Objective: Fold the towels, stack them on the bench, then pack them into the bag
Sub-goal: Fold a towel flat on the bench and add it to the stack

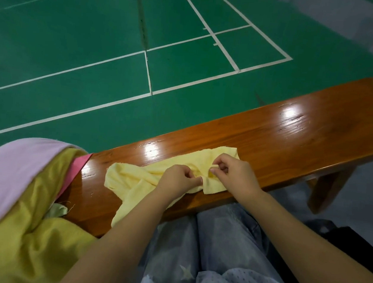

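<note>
A pale yellow towel lies crumpled on the glossy wooden bench, one end hanging over the near edge. My left hand pinches a fold of it near the middle. My right hand, just to the right, pinches another bit of the same towel between thumb and fingers. At the left stands an open bag with a pink rim and yellow lining; a pale green cloth shows inside it.
The bench runs from the bag up to the right, its bare top shining under lights; a wooden leg is at the right. Beyond lies the green court floor with white lines. My knees in blue-grey trousers sit against the bench's near edge.
</note>
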The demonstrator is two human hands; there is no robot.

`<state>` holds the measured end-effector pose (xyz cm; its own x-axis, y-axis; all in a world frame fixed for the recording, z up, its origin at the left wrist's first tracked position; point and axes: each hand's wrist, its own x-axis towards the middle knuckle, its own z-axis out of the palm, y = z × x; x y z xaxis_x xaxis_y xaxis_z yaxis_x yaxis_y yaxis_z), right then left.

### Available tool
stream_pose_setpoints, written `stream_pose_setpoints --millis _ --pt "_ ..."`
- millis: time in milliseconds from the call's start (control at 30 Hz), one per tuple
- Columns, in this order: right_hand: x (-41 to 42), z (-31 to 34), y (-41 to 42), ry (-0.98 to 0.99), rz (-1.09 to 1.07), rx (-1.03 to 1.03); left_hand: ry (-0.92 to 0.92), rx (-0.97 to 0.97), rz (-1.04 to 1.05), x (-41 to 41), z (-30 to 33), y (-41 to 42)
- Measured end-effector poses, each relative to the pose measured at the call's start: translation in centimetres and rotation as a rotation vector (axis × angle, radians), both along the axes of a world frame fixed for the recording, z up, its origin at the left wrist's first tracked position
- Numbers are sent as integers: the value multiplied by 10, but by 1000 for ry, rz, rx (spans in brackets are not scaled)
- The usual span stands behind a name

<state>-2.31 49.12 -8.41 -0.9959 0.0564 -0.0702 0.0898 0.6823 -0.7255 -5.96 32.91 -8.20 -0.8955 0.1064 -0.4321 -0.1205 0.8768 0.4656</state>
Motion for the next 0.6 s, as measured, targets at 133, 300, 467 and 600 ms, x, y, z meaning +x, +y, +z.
stream_pose_setpoints --millis 133,300,467,600 --pt "6 -8 -3 -6 9 29 57 -138 -168 7 2 0" --pt "9 -5 -2 124 -170 -63 99 -170 -265 10 1 -1" --pt "20 -4 -5 195 -53 -48 53 -72 -195 4 0 -2" --pt "26 -10 -9 128 5 -18 66 -59 -195 5 -1 -1"
